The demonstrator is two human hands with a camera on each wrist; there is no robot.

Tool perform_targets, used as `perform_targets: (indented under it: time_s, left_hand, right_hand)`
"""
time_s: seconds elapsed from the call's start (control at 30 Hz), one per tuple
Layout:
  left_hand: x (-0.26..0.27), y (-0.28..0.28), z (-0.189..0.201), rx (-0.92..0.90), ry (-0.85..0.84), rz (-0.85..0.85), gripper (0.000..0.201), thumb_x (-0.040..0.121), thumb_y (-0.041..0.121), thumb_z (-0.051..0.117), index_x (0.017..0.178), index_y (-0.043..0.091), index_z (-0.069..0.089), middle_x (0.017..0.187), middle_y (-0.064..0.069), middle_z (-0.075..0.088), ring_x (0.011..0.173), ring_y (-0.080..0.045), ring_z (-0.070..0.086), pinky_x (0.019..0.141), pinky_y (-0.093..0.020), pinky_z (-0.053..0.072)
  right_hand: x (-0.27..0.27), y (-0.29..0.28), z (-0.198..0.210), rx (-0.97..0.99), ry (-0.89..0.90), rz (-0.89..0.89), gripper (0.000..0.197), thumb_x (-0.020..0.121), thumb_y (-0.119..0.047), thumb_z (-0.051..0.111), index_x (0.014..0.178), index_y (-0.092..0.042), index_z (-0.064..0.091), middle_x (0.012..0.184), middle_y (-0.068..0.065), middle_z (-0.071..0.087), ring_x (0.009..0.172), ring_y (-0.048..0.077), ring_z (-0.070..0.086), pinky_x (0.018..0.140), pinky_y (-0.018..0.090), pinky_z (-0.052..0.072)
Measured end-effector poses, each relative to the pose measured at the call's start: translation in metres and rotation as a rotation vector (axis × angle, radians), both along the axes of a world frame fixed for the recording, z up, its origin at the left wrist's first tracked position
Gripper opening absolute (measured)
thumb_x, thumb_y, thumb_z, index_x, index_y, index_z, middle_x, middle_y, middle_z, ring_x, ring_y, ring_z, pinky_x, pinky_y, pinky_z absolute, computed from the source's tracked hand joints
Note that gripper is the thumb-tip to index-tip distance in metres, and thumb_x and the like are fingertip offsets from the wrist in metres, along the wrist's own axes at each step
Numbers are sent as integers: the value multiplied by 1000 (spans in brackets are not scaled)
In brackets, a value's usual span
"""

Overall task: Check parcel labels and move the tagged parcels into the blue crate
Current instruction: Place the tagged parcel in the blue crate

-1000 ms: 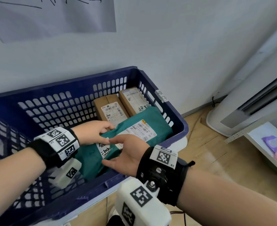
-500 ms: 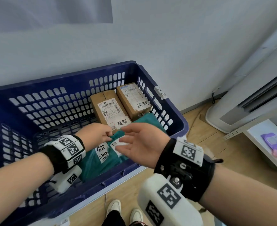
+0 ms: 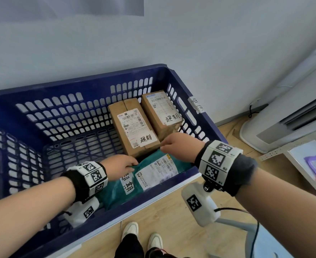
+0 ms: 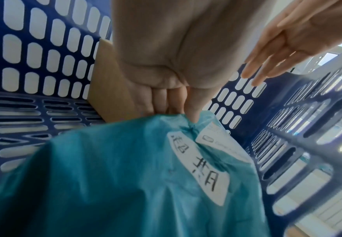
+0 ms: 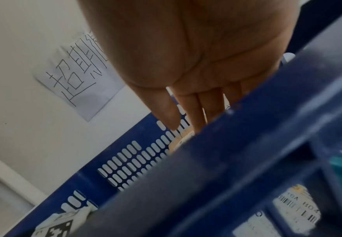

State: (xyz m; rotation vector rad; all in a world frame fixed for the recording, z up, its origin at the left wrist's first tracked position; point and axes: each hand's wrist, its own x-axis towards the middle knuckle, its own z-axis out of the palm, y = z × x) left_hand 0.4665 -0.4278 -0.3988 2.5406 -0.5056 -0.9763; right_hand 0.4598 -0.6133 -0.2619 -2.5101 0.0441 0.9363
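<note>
parcel: teal poly bag, crinkly, white shipping label plus handwritten tag, lying in the blue crate by the near wall
my left hand: pinching its top edge
my right hand: fingers straight, holding nothing

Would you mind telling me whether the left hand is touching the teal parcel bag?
Touching. The left wrist view shows the left hand pinching the bunched edge of the teal parcel bag, fingertips pressed into the plastic.
</note>
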Motion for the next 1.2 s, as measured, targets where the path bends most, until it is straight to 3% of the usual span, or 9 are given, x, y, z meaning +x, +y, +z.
perform_targets:
  time_s: [0.1, 0.27, 0.4, 0.53, 0.63, 0.73, 0.83, 1.07, 1.2]
  left_hand:
    - [0, -1, -6, 15, 117, -25, 48, 102, 27, 45, 148, 17, 35, 150, 1, 41, 135, -14, 42, 108, -26, 37]
    - [1, -6, -13, 53, 189, -68, 61, 101, 35, 45, 153, 16, 19, 158, -1, 27, 141, -17, 33, 113, -28, 30]
    - [0, -11, -6, 124, 160, -136, 74, 97, 44, 49, 154, 14, 13, 157, -3, 29, 139, -19, 36, 111, -28, 33]
    - [7, -2, 25, 170, 34, -217, 61, 94, 47, 52, 147, 21, 35, 145, 2, 47, 128, -15, 48, 105, -29, 41]
    - [15, 7, 59, 139, -69, -189, 38, 91, 46, 57, 124, 26, 59, 119, 10, 63, 101, -7, 58, 89, -23, 49]
    - [18, 15, 93, 118, -177, -128, 27, 87, 51, 61, 106, 31, 64, 100, 16, 63, 88, -2, 58, 75, -20, 48]
    - [19, 21, 129, 116, -319, -80, 32, 85, 54, 60, 110, 33, 60, 107, 17, 61, 93, -1, 56, 76, -19, 46]
    - [-2, 30, 192, 142, -718, 46, 63, 82, 55, 62, 139, 36, 44, 136, 6, 50, 123, -20, 46, 98, -41, 44]
    - [-37, 21, 212, 194, -907, 72, 73, 82, 55, 61, 146, 29, 37, 141, 0, 47, 126, -25, 43, 102, -42, 37]
  right_hand:
    - [5, -5, -7, -52, -7, 31, 31, 99, -21, 43, 117, -10, 65, 112, 8, 67, 88, 16, 63, 67, 18, 45]
    - [8, -10, -14, -65, 9, 17, 32, 99, -22, 44, 118, -8, 66, 115, 8, 67, 102, 22, 64, 90, 33, 53]
    - [5, -12, -13, -63, 18, 49, 33, 100, -24, 44, 126, -11, 61, 123, 4, 63, 104, 16, 60, 93, 27, 48]
    - [3, -9, -8, -64, -4, 81, 34, 99, -26, 45, 128, -14, 58, 121, 3, 62, 93, 11, 54, 84, 23, 45]
    - [1, -6, -2, -70, -47, 112, 33, 99, -28, 46, 126, -16, 58, 120, 1, 62, 93, 10, 55, 83, 21, 45]
    - [-2, 0, 9, -75, -113, 143, 32, 98, -29, 47, 125, -16, 60, 121, 1, 63, 100, 13, 60, 85, 22, 47]
    - [-3, 7, 25, -69, -162, 159, 34, 98, -30, 47, 127, -16, 59, 124, 1, 62, 108, 15, 59, 90, 25, 45]
    - [-12, 11, 56, -154, -409, 234, 46, 94, -38, 53, 136, -21, 46, 133, 3, 53, 116, 20, 54, 91, 30, 45]
    - [-28, 3, 65, -259, -658, 314, 68, 88, -49, 56, 147, -31, 26, 154, 5, 27, 142, 30, 23, 114, 45, 25]
